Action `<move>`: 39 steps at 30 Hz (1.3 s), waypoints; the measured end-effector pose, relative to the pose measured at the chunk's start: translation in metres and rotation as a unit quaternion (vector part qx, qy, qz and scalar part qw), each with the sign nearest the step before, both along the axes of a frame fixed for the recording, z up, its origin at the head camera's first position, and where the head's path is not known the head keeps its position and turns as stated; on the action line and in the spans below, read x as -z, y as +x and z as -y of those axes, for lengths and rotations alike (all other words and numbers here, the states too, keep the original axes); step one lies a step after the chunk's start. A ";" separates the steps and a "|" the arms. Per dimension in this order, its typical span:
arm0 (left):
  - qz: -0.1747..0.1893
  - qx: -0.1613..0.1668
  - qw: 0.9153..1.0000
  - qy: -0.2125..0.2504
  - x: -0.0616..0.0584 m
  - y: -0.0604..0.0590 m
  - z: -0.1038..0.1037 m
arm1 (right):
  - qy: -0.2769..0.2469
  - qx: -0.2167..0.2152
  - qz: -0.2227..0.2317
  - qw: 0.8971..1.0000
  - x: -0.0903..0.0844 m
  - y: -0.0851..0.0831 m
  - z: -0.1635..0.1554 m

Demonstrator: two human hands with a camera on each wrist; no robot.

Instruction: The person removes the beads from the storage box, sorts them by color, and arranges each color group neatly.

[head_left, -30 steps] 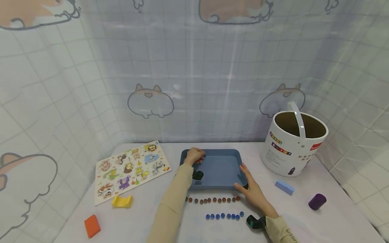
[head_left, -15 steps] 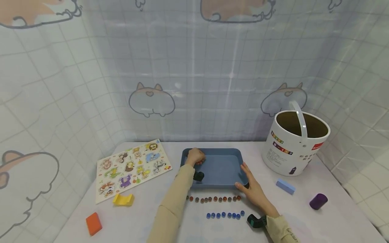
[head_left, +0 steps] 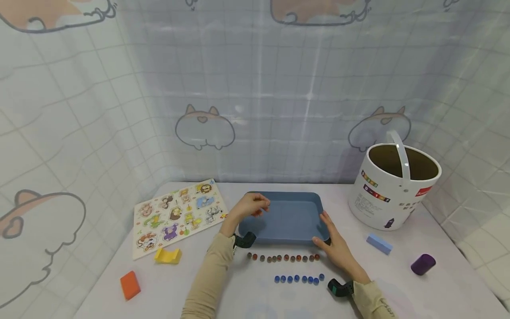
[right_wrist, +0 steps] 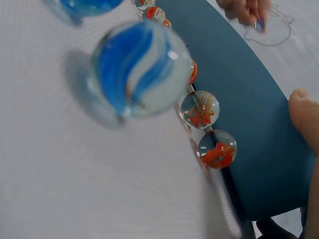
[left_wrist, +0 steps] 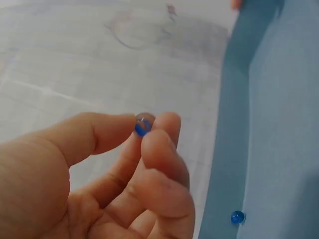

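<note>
A blue tray [head_left: 287, 217] sits mid-table. My left hand [head_left: 260, 207] hovers over its left side and pinches a small blue marble [left_wrist: 142, 125] between thumb and fingertips [left_wrist: 159, 144]. Another blue marble [left_wrist: 238, 217] lies inside the tray by its wall. My right hand [head_left: 328, 237] rests with straight fingers against the tray's front right corner, and its thumb [right_wrist: 306, 112] lies on the rim. In front of the tray runs a row of red marbles [head_left: 283, 258], with a shorter row of blue marbles [head_left: 296, 279] nearer me. One of these blue marbles [right_wrist: 137, 69] looms large in the right wrist view.
A white bucket [head_left: 394, 181] with a handle stands at the back right. An animal puzzle board [head_left: 179, 215] lies to the left, with a yellow block [head_left: 168, 255] and an orange block [head_left: 130, 285] before it. A light blue block [head_left: 379, 243] and a purple cylinder [head_left: 423, 264] lie to the right.
My left hand has lifted from the tray's far left corner and drawn back toward me, holding a blue marble. The right hand has stayed on the tray's corner.
</note>
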State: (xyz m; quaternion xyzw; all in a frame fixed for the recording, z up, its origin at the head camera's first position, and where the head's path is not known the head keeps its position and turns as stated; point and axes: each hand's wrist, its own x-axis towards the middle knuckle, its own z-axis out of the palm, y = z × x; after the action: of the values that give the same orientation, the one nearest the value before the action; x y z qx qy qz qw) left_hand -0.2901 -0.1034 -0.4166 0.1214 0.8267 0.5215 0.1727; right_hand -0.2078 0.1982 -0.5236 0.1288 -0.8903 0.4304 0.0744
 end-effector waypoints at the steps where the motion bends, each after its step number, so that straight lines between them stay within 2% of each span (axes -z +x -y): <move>1: 0.005 0.012 1.000 0.007 0.000 0.006 0.004 | 0.001 0.000 0.000 1.000 0.000 0.000 0.000; 6: 0.023 0.067 0.997 0.023 0.003 0.040 0.019 | 0.005 0.000 0.002 1.000 -0.001 0.000 0.000; 12: 0.048 0.115 0.992 0.022 0.016 0.077 0.026 | 0.009 0.000 0.007 1.000 -0.001 0.000 -0.001; 16: 0.043 0.114 0.992 0.009 0.028 0.095 0.026 | 0.008 0.000 0.006 1.000 -0.002 0.000 -0.001; 21: 0.040 0.094 0.994 -0.030 0.043 0.114 0.019 | 0.012 -0.001 0.008 1.000 -0.002 -0.001 0.000; 28: 0.032 0.081 0.993 -0.077 0.051 0.130 0.001 | 0.007 0.000 0.005 1.000 -0.003 0.000 0.000; 39: 0.011 0.078 0.993 -0.084 0.056 0.133 -0.010 | 0.001 -0.002 0.004 1.000 -0.003 0.000 0.000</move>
State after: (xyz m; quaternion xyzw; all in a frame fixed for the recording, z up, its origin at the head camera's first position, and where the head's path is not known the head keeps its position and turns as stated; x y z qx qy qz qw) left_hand -0.1569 -0.0937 -0.4729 0.1647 0.8538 0.4366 0.2309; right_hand -0.2077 0.1986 -0.5210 0.1288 -0.8907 0.4303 0.0701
